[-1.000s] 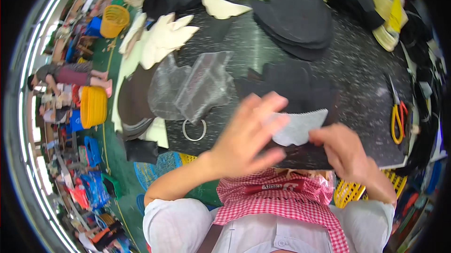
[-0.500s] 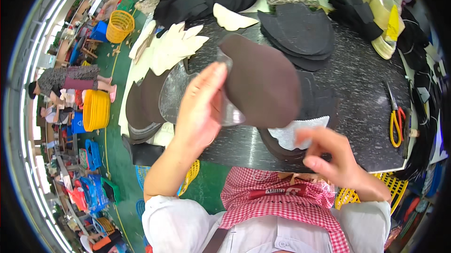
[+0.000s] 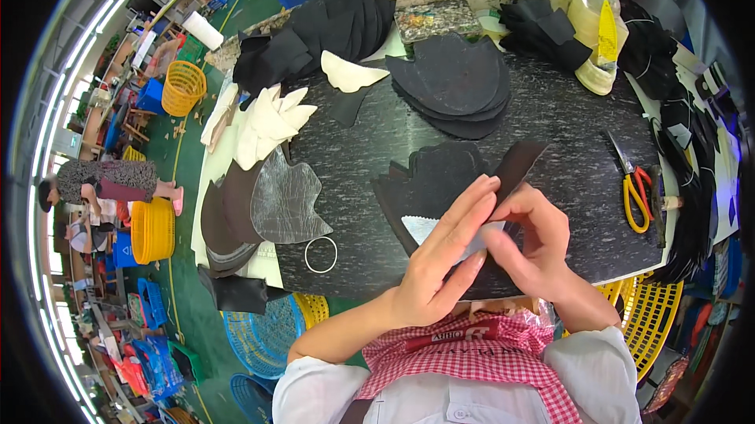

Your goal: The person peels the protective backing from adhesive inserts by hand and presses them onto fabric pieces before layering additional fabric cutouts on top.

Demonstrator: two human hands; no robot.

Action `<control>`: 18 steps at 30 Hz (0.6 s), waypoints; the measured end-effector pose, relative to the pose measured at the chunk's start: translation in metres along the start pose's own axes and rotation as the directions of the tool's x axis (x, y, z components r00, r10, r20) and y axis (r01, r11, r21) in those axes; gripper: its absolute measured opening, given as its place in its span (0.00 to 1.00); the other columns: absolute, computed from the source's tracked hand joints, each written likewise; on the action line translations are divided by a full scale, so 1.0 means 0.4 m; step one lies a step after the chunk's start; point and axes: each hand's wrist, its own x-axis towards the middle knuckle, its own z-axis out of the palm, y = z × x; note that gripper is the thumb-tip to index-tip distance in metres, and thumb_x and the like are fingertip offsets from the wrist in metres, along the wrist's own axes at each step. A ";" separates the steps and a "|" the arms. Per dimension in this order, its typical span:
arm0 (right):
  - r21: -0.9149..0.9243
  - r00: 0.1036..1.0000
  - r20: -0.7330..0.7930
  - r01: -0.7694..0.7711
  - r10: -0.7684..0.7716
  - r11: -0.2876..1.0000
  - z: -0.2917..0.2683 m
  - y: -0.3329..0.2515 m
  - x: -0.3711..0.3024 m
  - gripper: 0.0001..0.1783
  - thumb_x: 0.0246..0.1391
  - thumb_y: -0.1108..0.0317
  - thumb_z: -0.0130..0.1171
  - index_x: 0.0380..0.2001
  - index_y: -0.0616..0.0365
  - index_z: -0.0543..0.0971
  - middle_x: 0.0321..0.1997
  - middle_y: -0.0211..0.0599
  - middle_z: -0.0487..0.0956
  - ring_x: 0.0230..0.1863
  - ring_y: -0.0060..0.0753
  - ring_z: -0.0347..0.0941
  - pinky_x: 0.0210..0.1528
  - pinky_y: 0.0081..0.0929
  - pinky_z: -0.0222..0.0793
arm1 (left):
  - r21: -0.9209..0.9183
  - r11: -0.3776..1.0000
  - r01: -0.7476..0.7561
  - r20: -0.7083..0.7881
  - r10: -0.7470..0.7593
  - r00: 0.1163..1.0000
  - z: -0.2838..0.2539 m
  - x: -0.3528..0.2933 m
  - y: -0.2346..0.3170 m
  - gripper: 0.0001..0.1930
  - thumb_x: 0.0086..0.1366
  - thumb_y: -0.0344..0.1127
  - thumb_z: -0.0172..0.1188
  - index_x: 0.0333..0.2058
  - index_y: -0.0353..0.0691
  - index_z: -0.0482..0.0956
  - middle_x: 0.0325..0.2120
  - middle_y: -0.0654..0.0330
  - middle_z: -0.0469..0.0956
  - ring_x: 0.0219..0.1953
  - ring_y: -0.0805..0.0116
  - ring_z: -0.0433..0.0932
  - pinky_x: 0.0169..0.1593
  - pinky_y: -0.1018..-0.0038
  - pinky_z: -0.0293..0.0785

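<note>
A dark brown cut piece (image 3: 521,166) of sheet material is held up at a slant above the near edge of the table. My left hand (image 3: 440,270) presses long fingers along its left side. My right hand (image 3: 539,239) pinches it low down, thumb and fingers curled together; the grip is partly hidden. Under and beside my hands lie black cut pieces (image 3: 440,164), with a pale grey piece (image 3: 419,227) with a zigzag edge on top. To the left, a shiny grey-backed piece (image 3: 285,200) rests on a fanned stack of brown pieces (image 3: 228,208).
Black pieces (image 3: 452,78) are stacked mid-table, with cream pieces (image 3: 271,125) at the left. Orange-handled scissors (image 3: 633,192) lie on the right. A white ring (image 3: 321,255) sits at the near left edge. Blue (image 3: 263,333) and yellow baskets (image 3: 649,322) stand below the table.
The brown piece has come down and right and turned edge-on. My left hand moved right with it, and my right hand has closed on it. The view has shifted somewhat.
</note>
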 end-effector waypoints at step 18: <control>-0.129 0.997 -0.035 -0.072 0.068 0.989 -0.034 -0.012 0.000 0.02 0.44 0.80 0.57 0.25 0.65 0.76 0.25 0.38 0.79 0.27 0.25 0.77 0.30 0.20 0.71 | 0.484 0.854 -0.190 -0.102 0.271 0.957 0.000 0.082 -0.002 0.12 0.51 0.16 0.61 0.36 0.30 0.77 0.33 0.50 0.79 0.35 0.59 0.81 0.35 0.74 0.79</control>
